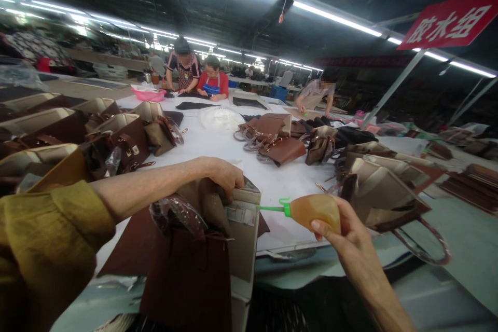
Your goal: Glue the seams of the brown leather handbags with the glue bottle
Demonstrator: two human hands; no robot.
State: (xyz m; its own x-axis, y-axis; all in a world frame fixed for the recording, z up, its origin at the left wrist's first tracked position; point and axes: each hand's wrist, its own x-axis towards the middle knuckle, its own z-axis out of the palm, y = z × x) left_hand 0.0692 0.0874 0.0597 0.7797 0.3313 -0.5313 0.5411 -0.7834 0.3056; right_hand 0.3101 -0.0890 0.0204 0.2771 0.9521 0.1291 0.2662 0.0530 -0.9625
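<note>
My left hand [220,174] is closed on the top edge of a dark brown handbag [190,270] with a beige lining, standing in front of me on the white table [233,145]. The handbag's handle is wrapped in clear plastic. My right hand [342,233] grips an amber squeeze bottle of glue [313,210]. Its green nozzle points left and touches the beige inner edge of the handbag near my left fingers. A mustard sleeve covers my left upper arm.
Rows of brown and beige handbags [124,140] stand at the left, more handbags [278,142] lie in the middle and at the right. Three people work at the table's far end beside a pink basin [150,94]. A red sign [451,21] hangs upper right.
</note>
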